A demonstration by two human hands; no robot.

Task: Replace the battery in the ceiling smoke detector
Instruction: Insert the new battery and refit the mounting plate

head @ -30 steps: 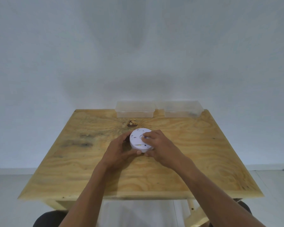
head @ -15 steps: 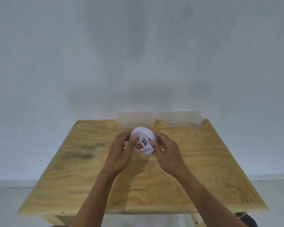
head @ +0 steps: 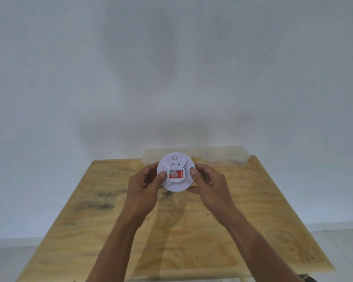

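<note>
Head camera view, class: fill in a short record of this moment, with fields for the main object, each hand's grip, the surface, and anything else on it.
main object: white round smoke detector, lifted off the table, face with a red label toward the camera
left hand: grip on the detector's left edge, thumb on its face
right hand: grip on the right edge, thumb on its face
surface: plywood table
other items: two clear plastic boxes at the table's far edge, contents not discernible
</note>
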